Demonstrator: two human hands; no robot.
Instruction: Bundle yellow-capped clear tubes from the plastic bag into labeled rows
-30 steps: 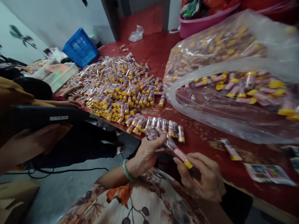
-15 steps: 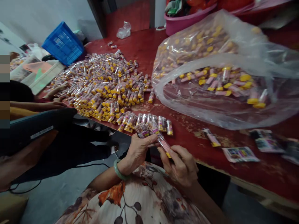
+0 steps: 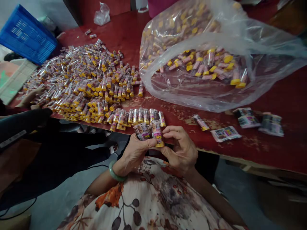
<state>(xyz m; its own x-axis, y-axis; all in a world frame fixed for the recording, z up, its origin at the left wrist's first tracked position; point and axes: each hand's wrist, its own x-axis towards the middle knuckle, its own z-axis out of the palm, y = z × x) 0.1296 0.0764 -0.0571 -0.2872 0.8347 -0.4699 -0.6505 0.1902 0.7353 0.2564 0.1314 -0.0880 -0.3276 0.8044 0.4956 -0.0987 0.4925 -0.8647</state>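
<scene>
My left hand (image 3: 135,151), a green bangle on its wrist, is closed on printed packets (image 3: 143,131) and on a small clear tube (image 3: 157,133) with a yellow cap at its lower end. The tube stands nearly upright over the packets' right side. Close beside the tube's cap, my right hand (image 3: 181,150) has its thumb and fingers curved apart, with nothing visible between them. Just beyond my hands, a row of similar tubes (image 3: 141,115) stands near the table edge.
A large pile of tubes (image 3: 83,83) covers the red table (image 3: 172,119) at left, near another person's hand (image 3: 31,97). An open plastic bag (image 3: 192,102) of tubes lies right of it. A blue basket (image 3: 27,35), a loose tube (image 3: 200,122) and flat packets (image 3: 225,134) also show.
The tube has swung from slanting towards my right hand to nearly upright. My right hand's fingers have come off it and spread. The view has shifted, moving the table contents left and up.
</scene>
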